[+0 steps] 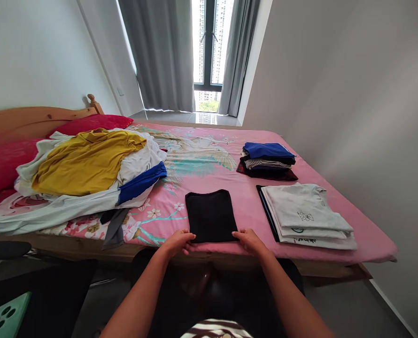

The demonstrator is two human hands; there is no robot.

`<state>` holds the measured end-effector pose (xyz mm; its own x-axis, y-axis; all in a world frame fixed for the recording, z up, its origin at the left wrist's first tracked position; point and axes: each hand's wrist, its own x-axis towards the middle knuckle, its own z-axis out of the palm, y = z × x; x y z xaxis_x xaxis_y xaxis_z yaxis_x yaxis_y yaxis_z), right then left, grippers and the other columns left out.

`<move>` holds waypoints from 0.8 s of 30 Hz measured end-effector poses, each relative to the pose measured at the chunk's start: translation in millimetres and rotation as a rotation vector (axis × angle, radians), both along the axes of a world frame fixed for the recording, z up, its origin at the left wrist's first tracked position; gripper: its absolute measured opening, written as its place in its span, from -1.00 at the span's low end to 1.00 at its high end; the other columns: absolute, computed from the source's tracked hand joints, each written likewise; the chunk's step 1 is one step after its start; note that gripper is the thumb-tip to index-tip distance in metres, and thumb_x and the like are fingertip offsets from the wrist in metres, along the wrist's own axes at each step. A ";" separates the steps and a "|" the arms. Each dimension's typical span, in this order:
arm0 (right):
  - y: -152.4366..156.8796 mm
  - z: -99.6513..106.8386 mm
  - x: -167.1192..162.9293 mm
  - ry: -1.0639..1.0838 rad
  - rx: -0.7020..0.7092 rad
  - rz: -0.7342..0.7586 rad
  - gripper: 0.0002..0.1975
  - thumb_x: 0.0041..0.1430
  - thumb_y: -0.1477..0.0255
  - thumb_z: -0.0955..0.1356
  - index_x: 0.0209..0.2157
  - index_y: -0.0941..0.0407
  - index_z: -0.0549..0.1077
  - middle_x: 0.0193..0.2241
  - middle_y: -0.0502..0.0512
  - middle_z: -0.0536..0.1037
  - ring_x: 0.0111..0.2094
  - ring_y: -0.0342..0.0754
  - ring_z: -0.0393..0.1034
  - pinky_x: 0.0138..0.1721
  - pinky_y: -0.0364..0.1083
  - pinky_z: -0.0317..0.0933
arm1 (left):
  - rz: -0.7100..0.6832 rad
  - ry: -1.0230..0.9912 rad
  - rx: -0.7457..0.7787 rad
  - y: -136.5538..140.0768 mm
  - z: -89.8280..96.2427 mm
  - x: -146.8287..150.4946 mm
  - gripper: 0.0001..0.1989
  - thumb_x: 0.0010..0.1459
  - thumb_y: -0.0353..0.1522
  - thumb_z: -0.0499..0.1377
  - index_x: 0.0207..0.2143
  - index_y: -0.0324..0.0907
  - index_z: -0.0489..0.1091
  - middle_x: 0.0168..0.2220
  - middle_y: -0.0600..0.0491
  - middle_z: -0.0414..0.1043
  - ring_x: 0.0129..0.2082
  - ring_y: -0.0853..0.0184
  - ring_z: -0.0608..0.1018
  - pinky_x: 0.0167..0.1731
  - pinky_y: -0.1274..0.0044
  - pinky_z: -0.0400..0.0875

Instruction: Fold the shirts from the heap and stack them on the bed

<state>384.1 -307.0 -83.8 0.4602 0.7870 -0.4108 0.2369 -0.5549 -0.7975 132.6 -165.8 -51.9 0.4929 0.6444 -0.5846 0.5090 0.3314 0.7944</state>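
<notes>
My left grip (178, 241) pinches the near left corner of the black cloth (212, 216), my right grip (249, 239) the near right. It lies flat on the bed (248, 199), between the clothes heap (89, 162) and the white shirts (305, 211).

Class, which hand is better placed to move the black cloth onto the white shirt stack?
Probably the right hand: it holds the black cloth by its near right corner, closer to the white shirt stack. The left hand holds the near left corner.
</notes>
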 end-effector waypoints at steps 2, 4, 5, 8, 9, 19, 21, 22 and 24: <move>-6.7 2.4 0.6 -0.065 -0.012 0.024 -0.66 0.04 0.16 0.31 -0.60 0.10 0.21 -0.74 -0.13 0.13 -0.69 -0.22 0.05 -0.65 -0.19 -0.10 | 0.041 -0.057 -0.076 -0.2 -4.4 -3.1 -0.52 -0.06 0.01 0.20 -0.31 -0.21 0.26 -0.46 0.02 0.42 -0.48 0.25 0.57 -0.60 0.54 0.37; -7.6 9.9 -0.7 -0.268 -0.024 0.016 -0.66 0.04 0.13 0.31 -0.55 0.11 0.32 -0.65 -0.01 0.31 -0.57 -0.12 0.25 -0.54 -0.16 0.07 | 0.129 -0.124 -0.081 5.1 -9.2 1.4 -0.48 -0.05 0.04 0.18 -0.27 -0.22 0.31 -0.44 0.00 0.45 -0.49 0.25 0.57 -0.58 0.51 0.40; -5.8 14.5 -2.8 -0.406 -0.006 -0.006 -0.68 0.07 0.13 0.30 -0.46 0.12 0.39 -0.55 0.06 0.41 -0.46 -0.05 0.34 -0.45 -0.12 0.15 | 0.173 -0.151 -0.052 9.1 -11.7 6.1 -0.50 -0.06 0.01 0.21 -0.27 -0.23 0.33 -0.43 0.00 0.47 -0.49 0.27 0.56 -0.56 0.52 0.40; 5.2 24.0 -14.8 -0.741 0.188 -0.051 -0.60 0.20 0.21 0.19 -0.05 0.16 0.37 -0.12 0.25 0.47 -0.07 0.08 0.34 -0.08 0.00 0.20 | 0.279 -0.186 0.084 20.2 -19.3 22.3 -0.61 -0.10 -0.18 0.31 -0.29 -0.23 0.35 -0.39 0.01 0.50 -0.46 0.35 0.55 -0.50 0.58 0.40; 9.3 24.0 -19.8 -0.796 0.257 -0.028 -0.55 0.23 0.25 0.16 0.05 0.19 0.31 0.00 0.28 0.41 0.04 0.08 0.27 0.03 0.02 0.14 | 0.320 -0.186 0.129 22.0 -21.8 25.9 -0.64 -0.10 -0.23 0.32 -0.28 -0.23 0.35 -0.37 0.01 0.50 -0.44 0.36 0.55 -0.48 0.60 0.40; 27.9 3.6 -53.2 -0.862 0.067 0.114 -0.43 0.29 0.31 0.10 0.30 0.16 -0.02 0.31 0.17 -0.08 0.32 0.05 -0.24 0.25 0.19 -0.28 | 0.193 -0.098 0.985 -10.1 -27.1 23.7 -0.59 0.15 -0.35 0.07 0.08 -0.11 0.28 0.19 -0.07 0.21 0.21 0.19 0.25 0.18 0.31 0.14; 30.4 1.6 -52.1 -0.839 0.103 0.153 -0.42 0.27 0.31 0.14 0.28 0.16 0.01 0.31 0.18 -0.06 0.32 0.07 -0.23 0.25 0.18 -0.26 | 0.019 0.017 1.107 -14.7 -29.7 28.0 -0.50 0.12 -0.33 0.12 0.14 -0.09 0.23 0.27 -0.08 0.09 0.27 0.11 0.12 0.23 0.20 -0.03; 30.7 -0.3 -49.2 -0.812 0.118 0.149 -0.40 0.25 0.31 0.18 0.27 0.18 0.04 0.30 0.21 -0.03 0.31 0.08 -0.20 0.25 0.16 -0.23 | -0.010 0.073 1.101 -15.1 -31.7 29.2 -0.46 0.09 -0.32 0.15 0.16 -0.12 0.21 0.28 -0.12 0.06 0.28 0.07 0.10 0.23 0.16 -0.05; 29.0 -4.9 -38.3 -0.739 0.175 0.064 -0.39 0.18 0.31 0.24 0.24 0.22 0.10 0.26 0.28 0.08 0.27 0.11 -0.08 0.23 0.13 -0.12 | 0.021 0.123 1.039 -11.4 -34.9 28.2 -0.40 0.05 -0.32 0.19 0.16 -0.19 0.19 0.25 -0.20 0.10 0.26 0.04 0.14 0.21 0.17 -0.02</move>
<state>345.8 -278.0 -88.6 0.5185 0.8466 0.1199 0.7707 -0.4020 -0.4944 160.8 -177.2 -86.8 0.4505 0.8661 0.2166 0.6075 -0.4751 0.6366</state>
